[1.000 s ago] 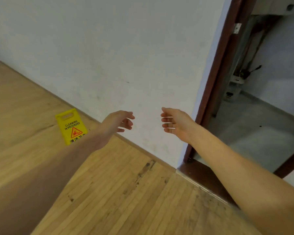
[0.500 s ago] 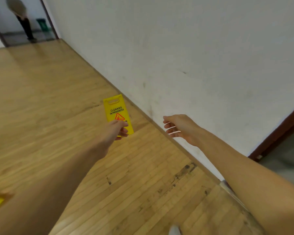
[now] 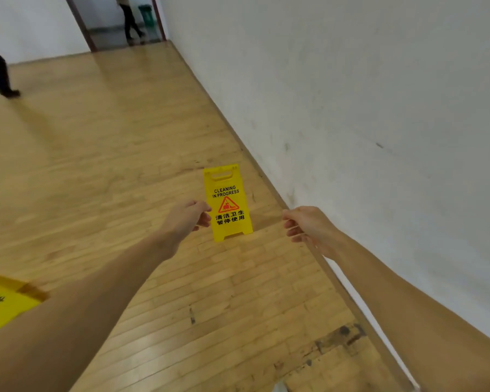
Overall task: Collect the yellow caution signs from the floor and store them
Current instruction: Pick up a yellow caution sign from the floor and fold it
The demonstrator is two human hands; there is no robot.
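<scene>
A wood floor [image 3: 111,165] is carrying a yellow sign [image 3: 228,203] standing upright near the wall; another sign [image 3: 3,304] is showing at the left edge.

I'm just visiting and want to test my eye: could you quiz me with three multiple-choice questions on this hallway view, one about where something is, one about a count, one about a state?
1. Where does the upright caution sign stand?
A. on the wooden floor near the white wall
B. inside the far doorway
C. hanging on the wall

2. How many yellow signs show, at least in part?
A. one
B. two
C. four

3. What are the hands doing?
A. both grip the sign
B. one carries a bucket
C. both are empty

Answers:
1 A: its feet rest on the wooden floor beside the white wall.
2 B: a second yellow sign is cut off at the lower left edge.
3 C: the left hand and right hand hold nothing, fingers loosely curled.
</scene>
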